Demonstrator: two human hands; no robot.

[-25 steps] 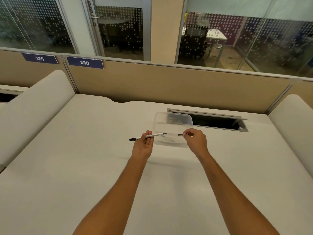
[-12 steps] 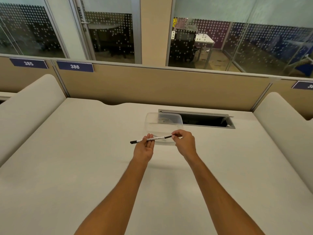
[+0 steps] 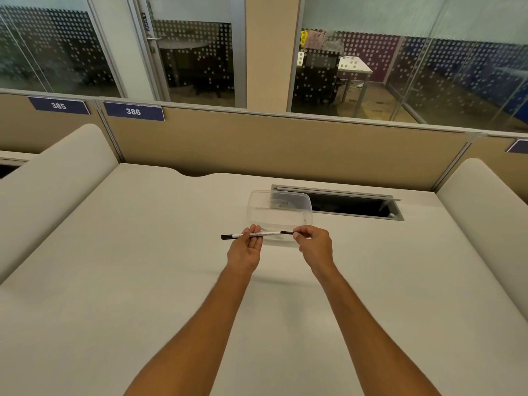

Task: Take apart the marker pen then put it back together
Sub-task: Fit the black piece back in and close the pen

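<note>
I had both forearms stretched out over the desk (image 3: 143, 281). My left hand (image 3: 246, 251) pinched the marker pen (image 3: 257, 234) around its white barrel, held level above the desk. My right hand (image 3: 315, 247) gripped the black end to the right of the barrel, fingers closed on it. The pen looked like one piece, though whether that end was fully seated I couldn't tell at this size. Reassembly seemed nearly finished, judging by that. Just beyond the hands sat a clear container (image 3: 280, 215), then the cable slot (image 3: 354, 205).
</note>
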